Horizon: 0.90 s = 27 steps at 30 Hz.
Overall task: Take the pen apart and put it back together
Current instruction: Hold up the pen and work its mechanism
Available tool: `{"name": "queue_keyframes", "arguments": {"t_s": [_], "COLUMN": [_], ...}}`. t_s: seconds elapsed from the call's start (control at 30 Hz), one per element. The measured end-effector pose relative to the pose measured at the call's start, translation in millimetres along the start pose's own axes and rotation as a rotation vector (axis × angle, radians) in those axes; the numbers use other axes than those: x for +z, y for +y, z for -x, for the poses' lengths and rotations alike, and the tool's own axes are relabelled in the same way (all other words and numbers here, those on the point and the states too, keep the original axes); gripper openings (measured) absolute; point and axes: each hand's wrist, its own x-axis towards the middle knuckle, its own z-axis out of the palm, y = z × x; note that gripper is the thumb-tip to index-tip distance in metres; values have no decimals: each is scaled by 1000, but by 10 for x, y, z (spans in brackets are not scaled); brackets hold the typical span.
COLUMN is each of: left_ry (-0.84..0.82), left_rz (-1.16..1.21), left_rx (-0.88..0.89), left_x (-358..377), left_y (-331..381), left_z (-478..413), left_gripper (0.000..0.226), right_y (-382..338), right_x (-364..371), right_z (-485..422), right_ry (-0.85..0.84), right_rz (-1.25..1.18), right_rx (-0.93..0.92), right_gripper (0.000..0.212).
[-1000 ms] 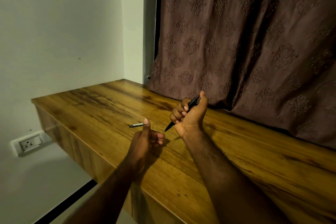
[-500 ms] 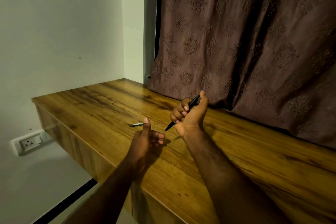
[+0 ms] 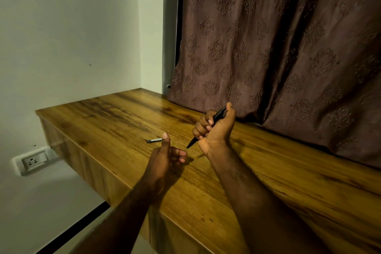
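Wooden desk (image 3: pixel 123 121) is backed by a curtain (image 3: pixel 288 47). Above it the black pen (image 3: pixel 216 118) is gripped in the curled right hand (image 3: pixel 214 132), tip down-left. Left hand (image 3: pixel 165 156) is loosely curled, thumb up, holding nothing; a small grey part (image 3: pixel 153 140) lies just beyond it.

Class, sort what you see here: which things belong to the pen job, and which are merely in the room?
Job: black pen gripped in right hand; small grey pen part on the wooden table; left hand.
Not part: curtain, wall socket.
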Motion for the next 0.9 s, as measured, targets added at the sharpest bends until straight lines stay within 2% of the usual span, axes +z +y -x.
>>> {"name": "queue_keyframes", "arguments": {"t_s": [0.9], "left_ry": [5], "left_rz": [15], "left_rx": [-21], "left_x": [-17], "left_y": [-25], "left_z": [-42], "left_gripper": [86], "right_y": [-12], "right_x": [8], "right_z": [-4], "right_ry": [40], "right_rz": [-9], "right_rx": [12], "right_gripper": [56]}}
